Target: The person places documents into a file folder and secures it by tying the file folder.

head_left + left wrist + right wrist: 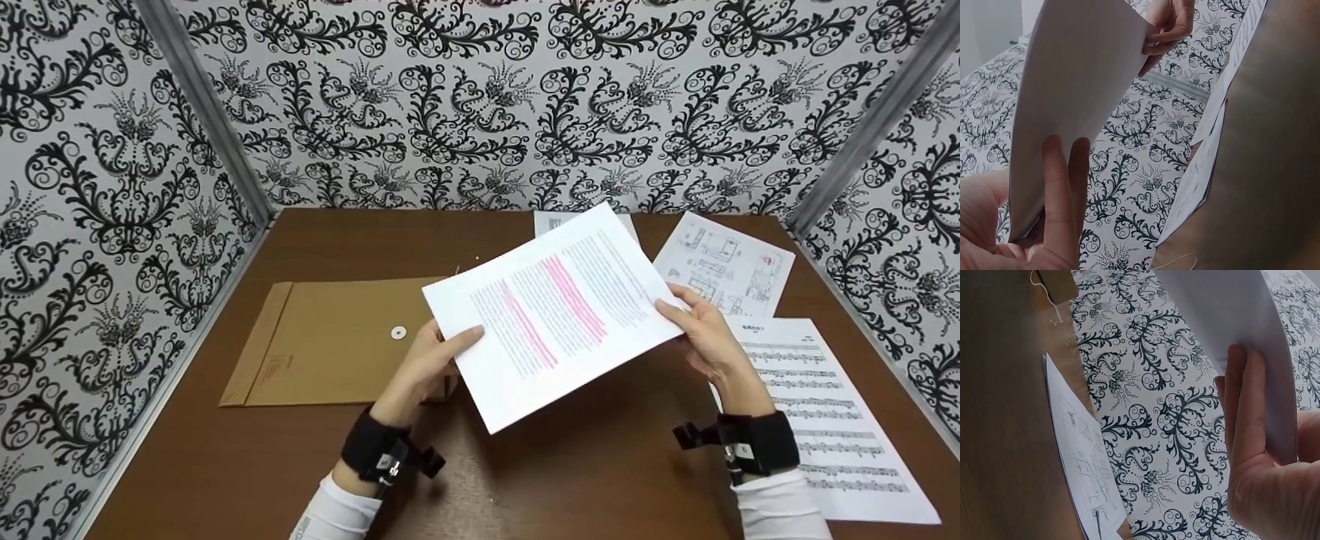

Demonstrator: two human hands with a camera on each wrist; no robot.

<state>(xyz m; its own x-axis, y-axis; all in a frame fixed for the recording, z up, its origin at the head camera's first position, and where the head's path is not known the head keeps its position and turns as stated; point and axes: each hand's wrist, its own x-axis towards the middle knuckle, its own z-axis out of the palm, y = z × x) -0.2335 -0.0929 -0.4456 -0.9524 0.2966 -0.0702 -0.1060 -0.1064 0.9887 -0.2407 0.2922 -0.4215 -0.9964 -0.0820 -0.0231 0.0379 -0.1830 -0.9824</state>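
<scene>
A white printed sheet (pixel 555 315) with pink highlighted lines is held up, tilted, over the table. My left hand (pixel 437 349) pinches its left edge, thumb on the printed face and fingers behind. At the opposite edge my right hand (pixel 701 330) grips it the same way. Both wrist views show the plain back of the sheet (pixel 1075 67) with fingers (pixel 1249 402) against it. Whether it is one sheet or several I cannot tell. Below and left of it lies a brown envelope (pixel 330 345) with a white round button, its right part hidden behind the sheet and left hand.
Sheet music (pixel 825 420) lies at the right of the brown table (pixel 187 457). Behind it rests a technical drawing (pixel 727 262). Another printed paper (pixel 551 223) lies at the back, partly covered by the held sheet. Patterned walls (pixel 480 97) enclose the back and sides.
</scene>
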